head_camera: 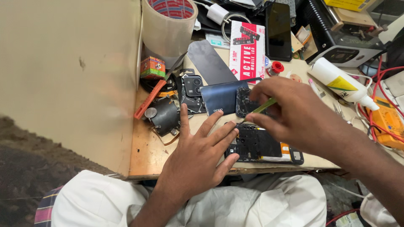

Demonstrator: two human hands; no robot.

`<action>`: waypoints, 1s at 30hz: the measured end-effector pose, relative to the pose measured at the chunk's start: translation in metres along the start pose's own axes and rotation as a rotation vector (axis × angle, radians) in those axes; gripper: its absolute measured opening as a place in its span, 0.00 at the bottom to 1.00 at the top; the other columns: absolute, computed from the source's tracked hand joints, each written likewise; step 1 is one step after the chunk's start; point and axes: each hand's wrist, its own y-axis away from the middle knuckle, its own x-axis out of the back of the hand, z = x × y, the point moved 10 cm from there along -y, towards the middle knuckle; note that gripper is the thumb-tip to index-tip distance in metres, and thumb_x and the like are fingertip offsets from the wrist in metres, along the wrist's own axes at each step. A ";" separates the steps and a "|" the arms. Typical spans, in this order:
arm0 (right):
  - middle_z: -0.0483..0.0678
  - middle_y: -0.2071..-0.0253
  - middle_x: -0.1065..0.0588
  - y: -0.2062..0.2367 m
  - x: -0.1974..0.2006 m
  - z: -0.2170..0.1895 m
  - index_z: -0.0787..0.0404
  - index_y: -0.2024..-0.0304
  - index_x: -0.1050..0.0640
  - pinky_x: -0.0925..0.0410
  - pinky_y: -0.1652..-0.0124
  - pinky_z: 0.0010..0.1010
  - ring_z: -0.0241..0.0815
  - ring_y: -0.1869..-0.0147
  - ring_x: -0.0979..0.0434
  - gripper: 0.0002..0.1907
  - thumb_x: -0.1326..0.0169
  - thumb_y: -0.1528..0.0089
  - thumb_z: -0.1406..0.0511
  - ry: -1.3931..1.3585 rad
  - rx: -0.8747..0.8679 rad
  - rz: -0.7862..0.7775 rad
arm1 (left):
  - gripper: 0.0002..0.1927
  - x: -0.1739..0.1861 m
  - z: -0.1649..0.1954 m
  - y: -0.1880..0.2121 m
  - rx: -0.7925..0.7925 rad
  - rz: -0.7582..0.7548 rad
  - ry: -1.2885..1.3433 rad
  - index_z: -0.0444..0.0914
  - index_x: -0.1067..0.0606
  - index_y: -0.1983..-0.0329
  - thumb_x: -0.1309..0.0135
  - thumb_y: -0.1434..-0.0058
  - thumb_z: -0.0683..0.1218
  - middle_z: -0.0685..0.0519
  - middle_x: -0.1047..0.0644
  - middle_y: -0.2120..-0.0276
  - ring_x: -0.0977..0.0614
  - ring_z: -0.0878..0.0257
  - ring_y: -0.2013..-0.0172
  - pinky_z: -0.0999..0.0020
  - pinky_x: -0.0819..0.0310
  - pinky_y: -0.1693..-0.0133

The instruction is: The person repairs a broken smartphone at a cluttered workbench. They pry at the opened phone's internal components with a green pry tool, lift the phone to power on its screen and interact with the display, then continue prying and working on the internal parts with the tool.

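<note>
Risked gouging opened phone [261, 147]: right hand [294, 113] pinched on green tool [263, 108], left hand [202, 155] flat, fingers spread.

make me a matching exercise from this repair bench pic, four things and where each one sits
Things:
1. big roll of clear packing tape
2. white squeeze bottle with yellow label
3. opened black phone with bare circuit board
4. orange-handled tool

Places:
A. far right of the bench, lying on its side
B. under both hands, at the near edge
C. top left, against the beige wall
D. left side, slanting below the tape roll

Pairs: 1-C, 2-A, 3-B, 4-D
</note>
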 end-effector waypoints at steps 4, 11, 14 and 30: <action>0.49 0.68 0.19 0.003 0.000 0.012 0.62 0.58 0.22 0.26 0.67 0.33 0.41 0.67 0.19 0.08 0.40 0.39 0.67 0.020 -0.126 0.020 | 0.28 0.000 0.000 0.001 0.001 0.005 -0.001 0.38 0.24 0.41 0.49 0.36 0.60 0.54 0.28 0.39 0.38 0.56 0.31 0.19 0.69 0.34; 0.49 0.67 0.19 0.010 0.004 0.012 0.62 0.54 0.23 0.26 0.64 0.33 0.40 0.65 0.15 0.15 0.36 0.41 0.64 -0.001 -0.120 0.074 | 0.27 0.002 0.001 0.001 0.002 0.015 -0.006 0.39 0.24 0.40 0.49 0.36 0.59 0.55 0.28 0.38 0.38 0.56 0.31 0.19 0.68 0.34; 0.50 0.66 0.20 0.011 0.001 0.015 0.61 0.57 0.21 0.26 0.64 0.34 0.42 0.67 0.16 0.08 0.40 0.38 0.68 0.061 -0.168 0.066 | 0.27 0.002 0.001 0.001 -0.003 0.026 -0.011 0.39 0.24 0.40 0.49 0.36 0.59 0.54 0.28 0.38 0.38 0.55 0.31 0.18 0.68 0.35; 0.50 0.65 0.19 0.005 0.006 -0.007 0.64 0.58 0.22 0.26 0.64 0.33 0.41 0.64 0.15 0.08 0.43 0.40 0.70 -0.022 0.097 0.112 | 0.26 0.002 0.000 0.000 0.001 0.013 0.003 0.38 0.24 0.41 0.49 0.36 0.58 0.54 0.28 0.40 0.38 0.54 0.31 0.19 0.68 0.34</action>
